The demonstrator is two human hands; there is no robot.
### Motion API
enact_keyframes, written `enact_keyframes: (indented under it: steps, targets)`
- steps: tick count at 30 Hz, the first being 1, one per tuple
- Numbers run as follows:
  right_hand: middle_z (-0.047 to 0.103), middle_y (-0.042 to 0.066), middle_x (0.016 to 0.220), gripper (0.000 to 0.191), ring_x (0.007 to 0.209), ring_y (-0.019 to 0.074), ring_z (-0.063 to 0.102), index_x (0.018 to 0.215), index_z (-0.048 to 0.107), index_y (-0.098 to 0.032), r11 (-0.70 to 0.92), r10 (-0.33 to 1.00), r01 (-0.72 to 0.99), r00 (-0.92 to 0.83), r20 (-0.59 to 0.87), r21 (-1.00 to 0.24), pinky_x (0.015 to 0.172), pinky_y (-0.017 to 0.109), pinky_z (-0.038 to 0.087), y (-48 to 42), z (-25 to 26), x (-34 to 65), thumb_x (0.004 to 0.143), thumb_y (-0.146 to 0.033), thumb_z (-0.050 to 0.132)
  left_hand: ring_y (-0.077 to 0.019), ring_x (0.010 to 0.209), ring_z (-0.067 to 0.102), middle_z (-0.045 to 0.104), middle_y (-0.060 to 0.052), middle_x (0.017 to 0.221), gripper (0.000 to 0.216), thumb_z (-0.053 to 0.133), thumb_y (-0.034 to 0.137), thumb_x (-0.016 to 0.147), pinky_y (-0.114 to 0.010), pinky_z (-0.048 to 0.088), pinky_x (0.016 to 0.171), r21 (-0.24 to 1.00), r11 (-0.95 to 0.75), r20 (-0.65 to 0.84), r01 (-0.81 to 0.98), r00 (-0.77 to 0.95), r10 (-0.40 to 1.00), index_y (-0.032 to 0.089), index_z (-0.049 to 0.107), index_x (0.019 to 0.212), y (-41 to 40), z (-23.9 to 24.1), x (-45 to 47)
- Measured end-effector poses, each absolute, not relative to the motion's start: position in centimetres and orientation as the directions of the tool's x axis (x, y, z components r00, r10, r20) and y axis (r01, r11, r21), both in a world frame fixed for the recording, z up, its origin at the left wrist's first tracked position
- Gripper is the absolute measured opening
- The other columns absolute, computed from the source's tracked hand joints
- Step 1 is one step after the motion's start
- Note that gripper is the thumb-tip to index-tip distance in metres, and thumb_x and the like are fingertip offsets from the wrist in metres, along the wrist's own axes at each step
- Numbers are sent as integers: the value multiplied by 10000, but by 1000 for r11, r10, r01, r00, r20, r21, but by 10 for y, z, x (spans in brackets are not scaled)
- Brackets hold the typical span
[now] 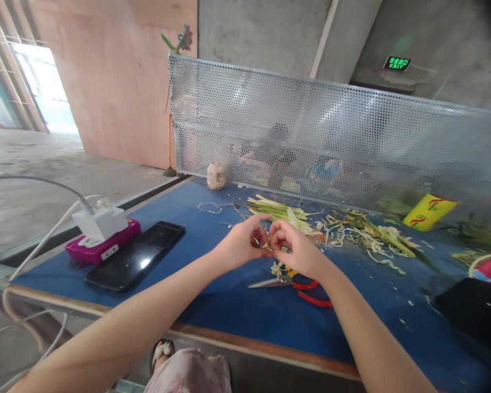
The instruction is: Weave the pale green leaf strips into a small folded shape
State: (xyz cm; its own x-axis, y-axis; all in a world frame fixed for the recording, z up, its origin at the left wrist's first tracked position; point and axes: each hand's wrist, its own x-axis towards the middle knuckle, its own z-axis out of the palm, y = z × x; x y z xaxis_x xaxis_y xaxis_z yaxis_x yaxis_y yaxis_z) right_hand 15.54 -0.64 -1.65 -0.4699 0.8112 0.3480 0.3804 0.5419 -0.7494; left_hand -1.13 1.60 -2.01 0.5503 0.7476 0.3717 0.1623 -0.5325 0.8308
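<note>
My left hand (244, 240) and my right hand (292, 248) meet above the middle of the blue table, fingertips close together. Both are curled in a pinch around a small yellow-green plant strip (267, 246), mostly hidden by the fingers. Scissors with red handles (314, 295) lie under my right hand, blades pointing left. Pale plant scraps (276, 268) rest beside the blades. Just beyond my hands is a bundle of long green-white stalks (275, 207). Stringy peelings and dry leaves (364, 234) spread to its right.
A black phone (137, 256) and a magenta power strip (102, 243) with a white charger (100, 221) occupy the left side. A perforated metal screen (311, 131) borders the far edge, near a whitish lump (216, 176). Rightward are a yellow packet (430, 212) and a dark object (472, 308).
</note>
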Motion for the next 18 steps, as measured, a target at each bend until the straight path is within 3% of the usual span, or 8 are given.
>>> enact_keyframes:
  steps: [6,18]
  targets:
    - [435,-59,645,283,607,109,480,845,364,-220,500,840,382,-433,328,-777,612,274,423,-3,-22,154,641,-48,457,-78,574,474,536,39,720,621,600,105,641,-220,420,571,674,-657,386,337,599,702,200,390,1218,10,-14,-11]
    - [442,-38,704,171,656,105,478,835,356,-224,561,824,285,-280,493,-777,644,263,433,-3,-17,150,749,-124,466,-91,589,508,498,41,669,576,651,166,601,-217,439,531,841,-514,418,170,399,816,142,434,1134,12,-10,-9]
